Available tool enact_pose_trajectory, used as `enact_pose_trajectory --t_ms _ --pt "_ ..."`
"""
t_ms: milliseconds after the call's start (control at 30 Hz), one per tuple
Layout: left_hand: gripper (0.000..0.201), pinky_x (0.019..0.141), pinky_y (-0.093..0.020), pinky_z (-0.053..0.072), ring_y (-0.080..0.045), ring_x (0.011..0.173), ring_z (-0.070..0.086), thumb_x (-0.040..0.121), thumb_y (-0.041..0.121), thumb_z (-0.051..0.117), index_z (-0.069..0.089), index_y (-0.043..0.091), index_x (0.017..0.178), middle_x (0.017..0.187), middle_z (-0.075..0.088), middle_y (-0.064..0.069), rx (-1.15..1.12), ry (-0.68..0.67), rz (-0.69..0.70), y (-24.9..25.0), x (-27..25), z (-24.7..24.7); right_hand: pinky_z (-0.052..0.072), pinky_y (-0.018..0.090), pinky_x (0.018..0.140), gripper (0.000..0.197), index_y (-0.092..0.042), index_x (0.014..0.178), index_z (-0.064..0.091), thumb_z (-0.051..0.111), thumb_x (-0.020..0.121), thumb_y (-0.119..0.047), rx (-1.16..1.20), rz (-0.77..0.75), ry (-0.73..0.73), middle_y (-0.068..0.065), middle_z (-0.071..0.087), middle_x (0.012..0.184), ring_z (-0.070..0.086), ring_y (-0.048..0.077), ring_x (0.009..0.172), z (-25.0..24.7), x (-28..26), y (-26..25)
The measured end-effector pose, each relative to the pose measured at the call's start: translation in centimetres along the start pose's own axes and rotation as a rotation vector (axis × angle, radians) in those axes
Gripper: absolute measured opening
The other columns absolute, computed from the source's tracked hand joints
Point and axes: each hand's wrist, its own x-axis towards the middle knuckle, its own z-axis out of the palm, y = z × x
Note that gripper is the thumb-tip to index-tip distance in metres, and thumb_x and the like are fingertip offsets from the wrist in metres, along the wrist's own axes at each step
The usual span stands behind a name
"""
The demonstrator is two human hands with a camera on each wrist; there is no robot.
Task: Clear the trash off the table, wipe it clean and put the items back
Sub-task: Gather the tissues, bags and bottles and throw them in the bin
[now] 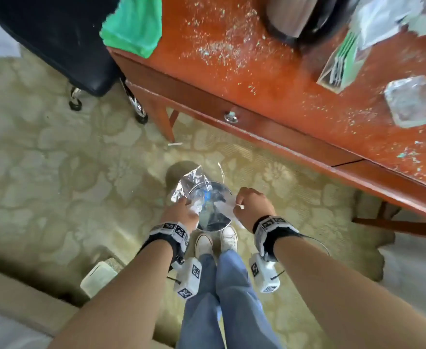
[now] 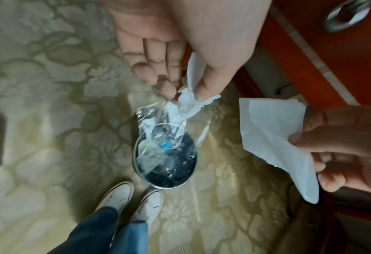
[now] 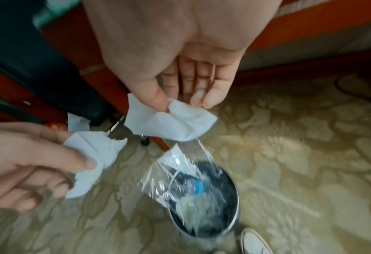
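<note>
Both your arms reach down over the trash bin [image 1: 213,210]. Your left hand [image 1: 181,212] pinches one crumpled tissue [image 2: 187,104] between thumb and fingertips above the bin's rim; your right hand [image 1: 253,206] pinches one flatter tissue [image 3: 169,122] just beside it. One clear plastic wrapper [image 3: 171,173] sticks out of the bin.

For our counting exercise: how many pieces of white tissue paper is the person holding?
2: one tissue pinched in the left hand, one tissue pinched in the right hand, both above the bin. More may be inside it.
</note>
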Motion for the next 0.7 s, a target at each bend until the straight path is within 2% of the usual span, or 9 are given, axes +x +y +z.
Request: enact_pose_trajectory --t_ms 67,133,267,333,400,500,600,700 --pt "0.042 0.079 -0.032 0.058 -0.023 0.089 0.067 0.092 0.021 0.059 0.051 0.024 0.133 0.121 0.065 -0.003 -0.028 0.002 -0.066 -4.0 3.3 3.4 0.041 0.027 0.067 0.016 -0.020 0.105 0.059 0.056 0.089 -0.020 -0.013 0.031 -0.039 0.002 0.058 0.108 0.057 0.023 0.085 5.4 2.9 1.6" --pt "0.037 0.069 -0.028 0.054 -0.022 0.083 0.066 0.093 0.022 0.057 0.053 0.024 0.130 0.116 0.067 -0.005 -0.060 0.021 -0.154 -7.2 5.8 6.9 0.046 0.029 0.070 0.020 -0.018 0.111 0.060 0.056 0.091 -0.022 -0.027 0.059 -0.070 0.003 0.057 0.112 0.060 0.025 0.090 10.2 5.3 3.2" --pt "0.037 0.076 -0.027 0.050 -0.021 0.089 0.060 0.093 0.022 0.060 0.054 0.021 0.129 0.122 0.065 -0.005 -0.145 0.016 -0.246 -9.7 10.1 11.9 0.052 0.034 0.077 0.019 -0.018 0.112 0.058 0.055 0.094 -0.023 -0.008 0.110 -0.088 0.002 0.057 0.104 0.060 0.024 0.087 15.9 9.0 5.2" --pt "0.037 0.078 -0.026 0.047 -0.023 0.098 0.062 0.093 0.023 0.060 0.055 0.021 0.130 0.125 0.064 -0.005 -0.181 0.026 -0.253 -9.4 12.1 13.0 0.048 0.031 0.071 0.016 -0.017 0.110 0.056 0.054 0.095 -0.022 0.008 0.111 -0.061 0.000 0.054 0.100 0.056 0.021 0.080 17.1 10.6 5.6" --pt "0.035 0.081 -0.027 0.048 -0.026 0.103 0.063 0.092 0.023 0.060 0.056 0.019 0.127 0.120 0.065 -0.005 -0.223 0.052 -0.251 -8.4 14.1 13.4 0.046 0.030 0.069 0.013 -0.017 0.109 0.055 0.053 0.097 -0.021 -0.005 0.105 -0.041 0.001 0.053 0.102 0.055 0.020 0.080 17.5 12.1 5.7" --pt "0.033 0.086 -0.034 0.055 -0.023 0.093 0.063 0.093 0.022 0.060 0.056 0.019 0.125 0.107 0.062 0.000 -0.303 0.057 -0.257 -6.8 16.6 13.4 0.043 0.029 0.068 0.012 -0.017 0.109 0.054 0.052 0.097 -0.020 0.003 0.082 -0.033 0.001 0.051 0.104 0.055 0.020 0.080 17.4 14.0 5.4" --pt "0.047 0.087 -0.040 0.058 -0.027 0.101 0.067 0.092 0.024 0.063 0.048 0.023 0.136 0.125 0.062 -0.005 -0.353 0.026 -0.318 -6.3 18.1 13.5 0.049 0.030 0.071 0.012 -0.015 0.108 0.056 0.053 0.097 -0.018 0.022 0.071 -0.028 0.001 0.053 0.104 0.058 0.019 0.081 16.9 15.2 5.0" --pt "0.054 0.091 -0.037 0.055 -0.030 0.113 0.062 0.093 0.023 0.063 0.044 0.023 0.143 0.135 0.058 -0.006 -0.304 0.011 -0.371 -6.2 18.3 13.4 0.046 0.027 0.068 0.011 -0.014 0.107 0.056 0.054 0.097 -0.017 0.025 0.057 -0.014 0.000 0.051 0.104 0.057 0.017 0.078 16.5 15.7 4.8"
